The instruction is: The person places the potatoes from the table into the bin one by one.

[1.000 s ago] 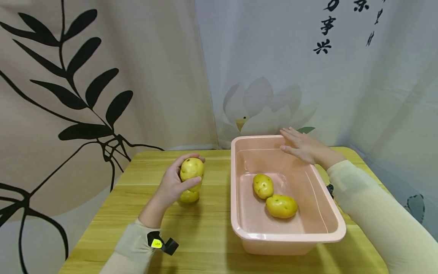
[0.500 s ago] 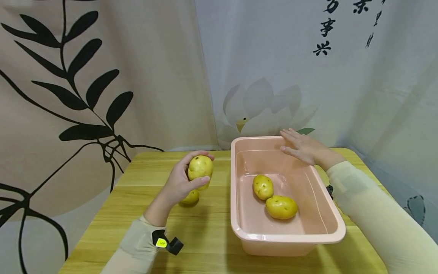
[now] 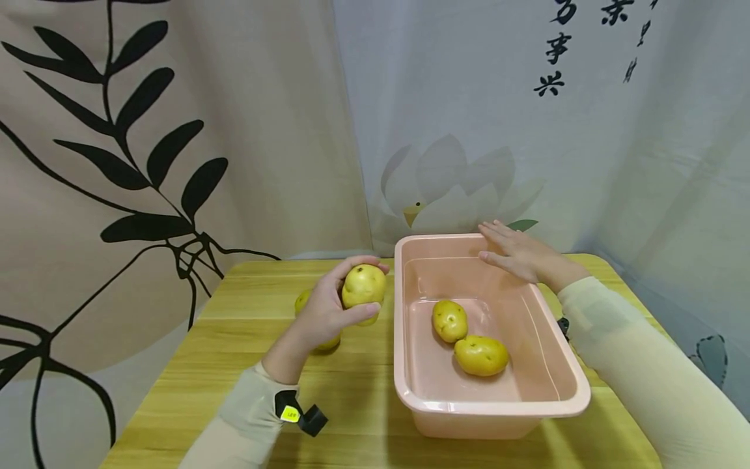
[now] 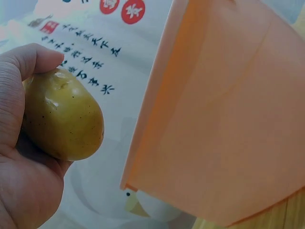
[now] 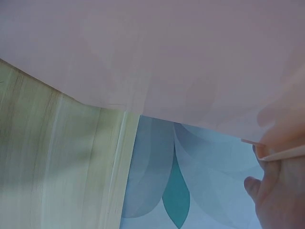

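Note:
My left hand (image 3: 325,307) grips a yellow potato (image 3: 363,286), thumb in front and fingers behind it, raised above the table just left of a pink plastic basin (image 3: 492,408). In the left wrist view the potato (image 4: 66,119) sits between thumb and palm, apart from the basin's outer wall (image 4: 224,109). Inside the basin lie two more potatoes, one upright (image 3: 450,320) and one on its side (image 3: 482,355). My right hand (image 3: 521,253) rests with straight fingers on the basin's far right corner, thumb over the inner side.
Behind my left hand, yellow potato parts show on the wooden table (image 3: 351,404), one at the upper left (image 3: 301,301) and one below (image 3: 330,343); the hand hides the rest. A printed curtain (image 3: 281,130) hangs along the table's back edge.
My left hand has moved right with its potato, closer to the basin, uncovering part of a potato behind it. My right hand and the basin have stayed put.

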Tool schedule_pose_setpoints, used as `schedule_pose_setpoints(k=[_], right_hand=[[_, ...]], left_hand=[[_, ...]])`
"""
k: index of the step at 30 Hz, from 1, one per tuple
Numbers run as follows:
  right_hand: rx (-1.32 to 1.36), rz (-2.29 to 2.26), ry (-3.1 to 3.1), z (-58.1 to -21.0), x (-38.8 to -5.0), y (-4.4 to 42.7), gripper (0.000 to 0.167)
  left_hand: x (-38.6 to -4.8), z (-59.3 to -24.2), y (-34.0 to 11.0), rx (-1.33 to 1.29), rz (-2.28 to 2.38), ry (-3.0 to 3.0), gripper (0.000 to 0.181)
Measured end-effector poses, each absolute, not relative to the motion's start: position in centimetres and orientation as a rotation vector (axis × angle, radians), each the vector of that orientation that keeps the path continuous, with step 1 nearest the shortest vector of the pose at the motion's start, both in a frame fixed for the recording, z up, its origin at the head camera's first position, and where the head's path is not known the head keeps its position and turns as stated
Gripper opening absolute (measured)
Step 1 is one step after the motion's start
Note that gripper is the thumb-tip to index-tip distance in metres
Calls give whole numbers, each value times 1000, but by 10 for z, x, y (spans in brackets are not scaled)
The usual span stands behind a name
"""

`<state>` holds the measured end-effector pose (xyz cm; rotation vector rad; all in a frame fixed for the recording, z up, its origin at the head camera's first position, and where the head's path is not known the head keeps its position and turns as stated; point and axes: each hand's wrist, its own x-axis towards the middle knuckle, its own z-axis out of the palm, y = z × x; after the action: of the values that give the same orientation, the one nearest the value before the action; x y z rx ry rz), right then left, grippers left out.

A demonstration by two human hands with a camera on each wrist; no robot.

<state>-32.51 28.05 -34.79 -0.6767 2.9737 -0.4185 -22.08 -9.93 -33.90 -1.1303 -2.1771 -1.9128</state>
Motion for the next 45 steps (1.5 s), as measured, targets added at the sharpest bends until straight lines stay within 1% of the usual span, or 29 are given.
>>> schedule_pose_setpoints(k=[7, 13, 21, 30, 38, 45], right_hand=[[-677, -440, 2981, -349, -325, 280, 74], [-680, -423, 2987, -351, -325, 280, 75], [-686, -397, 2974, -351, -327, 280, 76], [-682, -412, 2982, -351, -327, 279, 74], [-686, -406, 2975, -351, -328, 280, 73], [-706, -418, 2985, -350, -326, 281, 75]], left_hand=[[-219, -334, -84, -1159, -1954, -2189, 59], [-218, -331, -65, -1213, -1901, -2196, 58], [-203, -308, -44, -1303, -1856, -2217, 57], [-224, -327, -25, -1402, -1874, -2222, 59], [-231, -330, -8, -1414, -1838, -2331, 55], [-237, -330, 8, -1444, -1773, -2373, 56]])
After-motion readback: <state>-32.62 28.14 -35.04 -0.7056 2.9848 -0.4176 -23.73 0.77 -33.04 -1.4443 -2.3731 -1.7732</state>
